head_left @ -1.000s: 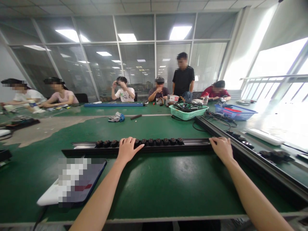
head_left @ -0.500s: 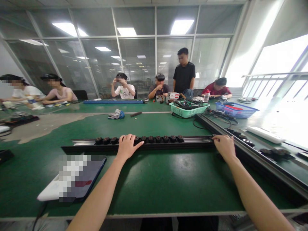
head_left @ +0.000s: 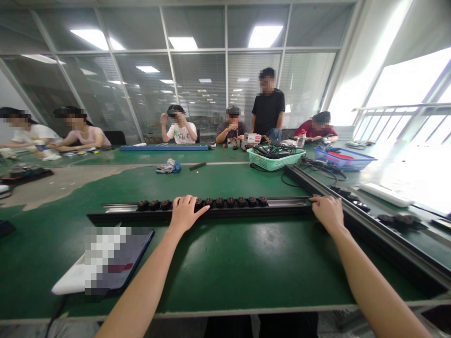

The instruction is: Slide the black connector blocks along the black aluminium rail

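A long black rail [head_left: 243, 213] with a silver inner channel lies crosswise on the green table [head_left: 225, 263]. Several round black parts [head_left: 230, 202] sit in a row in its channel. My left hand [head_left: 185, 213] is draped over the rail left of its middle, fingers across the far side and thumb stretched along the near side. It hides some of the round parts. At the rail's right end, my right hand [head_left: 327, 211] has its fingers curled round the tip, which they partly cover.
A second black rail [head_left: 366, 225] runs along the right, close to my right hand. A phone [head_left: 128, 263] and a white device [head_left: 66, 280] lie front left. Farther back are a green basket [head_left: 275, 162] of cables, a blue basket [head_left: 345, 159], a cloth [head_left: 169, 166] and seated people.
The view has shifted very slightly, so everything sits a little farther left. Both hands keep their places on the rail.
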The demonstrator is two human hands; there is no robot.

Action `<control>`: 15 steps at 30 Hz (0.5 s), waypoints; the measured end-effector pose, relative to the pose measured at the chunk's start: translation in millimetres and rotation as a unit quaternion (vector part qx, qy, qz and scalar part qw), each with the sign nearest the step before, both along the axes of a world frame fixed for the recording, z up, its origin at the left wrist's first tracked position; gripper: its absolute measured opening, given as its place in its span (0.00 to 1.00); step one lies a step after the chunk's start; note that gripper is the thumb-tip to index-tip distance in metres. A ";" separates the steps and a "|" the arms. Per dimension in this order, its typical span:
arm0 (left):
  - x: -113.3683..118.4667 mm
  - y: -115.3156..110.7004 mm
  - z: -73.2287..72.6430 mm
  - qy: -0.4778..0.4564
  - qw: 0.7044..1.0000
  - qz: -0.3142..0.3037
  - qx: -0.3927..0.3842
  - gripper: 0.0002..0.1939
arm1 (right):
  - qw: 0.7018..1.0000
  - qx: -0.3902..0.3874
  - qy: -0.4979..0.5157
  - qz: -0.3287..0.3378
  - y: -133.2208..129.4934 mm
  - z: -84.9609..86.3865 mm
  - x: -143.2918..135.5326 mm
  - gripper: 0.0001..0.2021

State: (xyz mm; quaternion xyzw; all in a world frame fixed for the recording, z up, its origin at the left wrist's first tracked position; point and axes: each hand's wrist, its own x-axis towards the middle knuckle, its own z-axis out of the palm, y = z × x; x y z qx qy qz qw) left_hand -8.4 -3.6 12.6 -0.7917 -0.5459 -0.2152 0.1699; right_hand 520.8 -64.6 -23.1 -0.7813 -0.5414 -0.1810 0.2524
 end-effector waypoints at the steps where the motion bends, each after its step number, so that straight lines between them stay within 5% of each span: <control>1: -0.1 0.2 -0.2 0.001 1.000 0.000 0.000 0.38 | 1.000 -0.003 -0.003 -0.002 0.1 0.4 -0.5 0.23; 15: -0.3 0.2 -0.8 -0.002 1.000 0.000 -0.003 0.38 | 1.000 0.002 0.028 0.003 3.9 -2.5 4.5 0.22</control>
